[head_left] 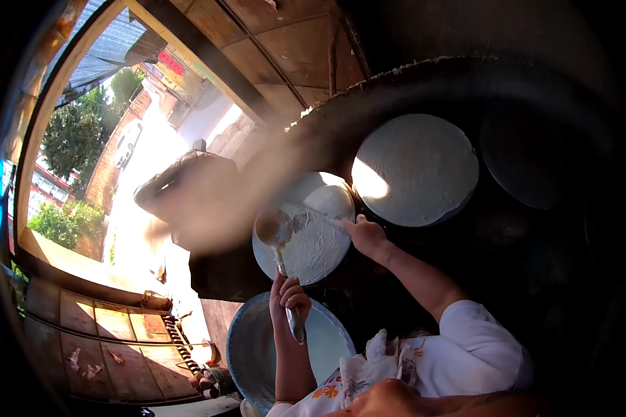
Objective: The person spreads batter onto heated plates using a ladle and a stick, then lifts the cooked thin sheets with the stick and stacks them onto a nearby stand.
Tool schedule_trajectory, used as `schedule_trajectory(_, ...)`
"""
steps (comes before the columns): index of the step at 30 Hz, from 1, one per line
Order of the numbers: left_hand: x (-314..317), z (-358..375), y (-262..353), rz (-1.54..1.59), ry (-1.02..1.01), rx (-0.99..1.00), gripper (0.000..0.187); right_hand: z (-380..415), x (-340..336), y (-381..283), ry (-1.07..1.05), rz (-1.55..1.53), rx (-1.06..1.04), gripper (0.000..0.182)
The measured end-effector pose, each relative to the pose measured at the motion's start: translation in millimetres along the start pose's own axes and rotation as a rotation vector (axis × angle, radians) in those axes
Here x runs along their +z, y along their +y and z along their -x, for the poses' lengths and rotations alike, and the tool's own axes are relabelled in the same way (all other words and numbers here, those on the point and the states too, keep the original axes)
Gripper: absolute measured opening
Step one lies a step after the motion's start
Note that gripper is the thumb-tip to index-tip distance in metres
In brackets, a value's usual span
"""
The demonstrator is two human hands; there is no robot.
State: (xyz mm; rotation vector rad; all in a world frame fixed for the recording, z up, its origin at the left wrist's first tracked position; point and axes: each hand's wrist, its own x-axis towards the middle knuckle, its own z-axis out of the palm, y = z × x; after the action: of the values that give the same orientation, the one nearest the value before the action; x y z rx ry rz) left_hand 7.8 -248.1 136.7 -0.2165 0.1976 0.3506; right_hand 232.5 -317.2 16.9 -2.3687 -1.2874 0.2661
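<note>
My left hand is closed around the handle of a metal ladle; the round ladle bowl lies over the left griddle. That griddle bears a white, wet-looking layer with a smoother rounded white patch at its upper right. My right hand is at the griddle's right edge, fingers closed on a thin tool that reaches left across the white layer toward the ladle bowl. Part of this tool is hard to make out in the haze.
A second round griddle with a pale surface lies at the upper right, a dark round one beyond it. Below the left griddle stands a large blue-rimmed tub with white contents. A bright opening is at the left; haze drifts across the middle.
</note>
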Motion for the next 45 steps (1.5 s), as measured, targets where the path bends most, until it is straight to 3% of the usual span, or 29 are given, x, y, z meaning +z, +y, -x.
schedule_trajectory(1,6,-1,-6,0.0,-0.033,-0.012,0.039,10,-10,-5,-0.009,0.002,-0.055,0.035)
schedule_trajectory(4,20,10,-9,-0.055,-0.094,-0.02,0.039,44,-13,23,0.221,-0.271,0.182,0.033)
schedule_trajectory(5,22,13,-6,-0.082,-0.113,-0.019,0.039,51,-18,26,0.147,-0.306,0.277,0.033)
schedule_trajectory(8,6,-38,11,-0.132,0.064,0.011,0.04,38,28,3,0.175,-0.223,0.102,0.033)
schedule_trajectory(9,1,-54,17,-0.133,0.133,0.018,0.04,27,18,-9,0.092,-0.165,0.073,0.034)
schedule_trajectory(12,15,-50,15,0.158,-0.074,-0.178,0.04,30,-4,14,0.193,-0.184,0.082,0.031)
schedule_trajectory(13,24,-35,12,0.106,-0.146,-0.179,0.041,39,0,31,0.145,-0.16,0.216,0.033)
schedule_trajectory(14,29,-27,12,0.07,-0.224,-0.142,0.042,55,2,43,0.146,-0.183,0.206,0.034)
schedule_trajectory(17,26,-40,28,-0.135,-0.106,0.018,0.043,61,21,12,0.116,-0.244,0.041,0.035)
schedule_trajectory(20,17,-49,56,0.118,-0.014,-0.031,0.038,24,22,10,0.113,-0.202,-0.067,0.028)
schedule_trajectory(22,9,-41,62,0.167,0.008,-0.038,0.038,7,2,24,0.186,-0.24,0.011,0.026)
schedule_trajectory(23,10,-37,57,0.169,0.027,-0.011,0.038,4,-7,27,0.101,-0.245,0.075,0.028)
schedule_trajectory(28,5,-47,72,0.135,0.1,-0.004,0.036,3,-1,19,-0.027,-0.293,-0.19,0.027)
schedule_trajectory(29,7,-53,72,0.116,0.108,-0.024,0.035,10,-16,16,-0.075,-0.3,-0.172,0.027)
schedule_trajectory(32,-2,-64,82,0.043,0.106,-0.059,0.036,45,7,46,0.119,-0.485,-0.035,0.025)
schedule_trajectory(34,-21,-65,84,-0.047,0.157,-0.016,0.038,84,36,38,0.241,-0.696,0.165,0.027)
schedule_trajectory(36,-59,-74,78,-0.172,0.287,0.202,0.039,101,38,-8,0.044,-0.911,0.262,0.028)
schedule_trajectory(38,-88,-84,43,-0.085,0.322,0.346,0.037,99,31,-47,-0.201,-0.971,0.331,0.026)
schedule_trajectory(39,-87,-87,24,-0.198,0.394,0.418,0.039,88,48,-45,-0.051,-0.895,0.144,0.026)
schedule_trajectory(40,-100,-90,22,-0.104,0.228,0.355,0.039,77,64,-43,0.11,-0.796,-0.028,0.027)
schedule_trajectory(42,-65,-71,12,0.185,0.089,0.195,0.038,69,53,-42,0.272,-0.397,-0.106,0.027)
schedule_trajectory(45,-10,-33,6,0.522,-0.112,0.09,0.037,66,-14,-59,0.286,-0.459,-0.145,0.026)
